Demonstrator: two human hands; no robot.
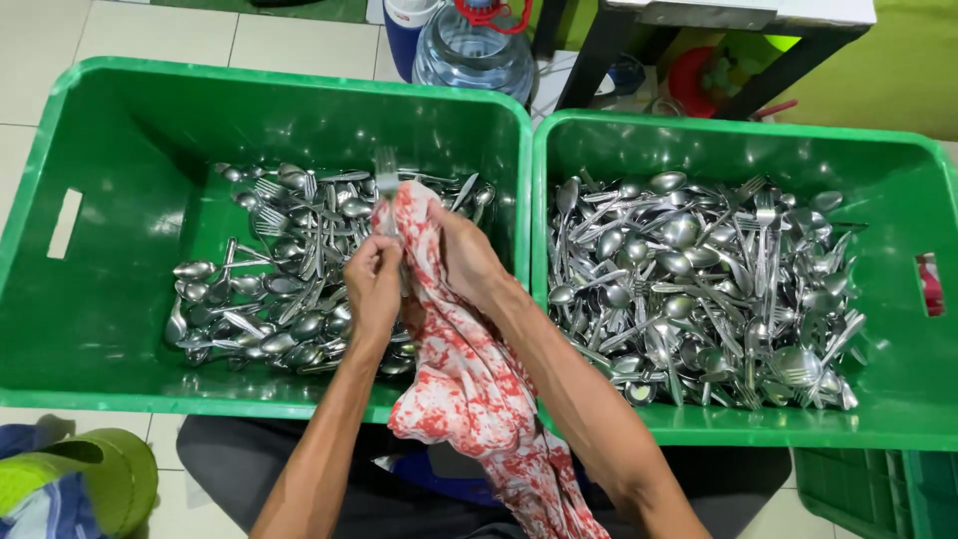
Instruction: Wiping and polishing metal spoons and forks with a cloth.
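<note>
Head view: both hands met over the left crate (120, 90), above its heap of cutlery (289, 289). The left hand (373, 284) had its fingers curled shut around the lower handle of a fork (386, 185), pinching it through or beside the cloth (454, 369) (exact contact hidden by the knuckles). The right hand (464, 255) was closed on the red-and-white cloth, fingers wrapped round the fold that covered the fork's shank; whether they also pressed the metal I could not tell. The fork stood nearly upright in the picture, long axis running from the hands toward the far wall of the crate, tines up and away from the person, handle end down in the left grip. Only the tines and neck showed clear of the cloth. Judgement: the wipe would go best with the left hand holding the handle steady while the cloth hand drew along the shaft toward the tines, squeezing lightly and turning so both faces got rubbed, fingertips kept off the points. The cloth's tail hung down over the person's lap. The right crate (898, 160) held a fuller heap of spoons and forks (699, 289), untouched by either hand.
</note>
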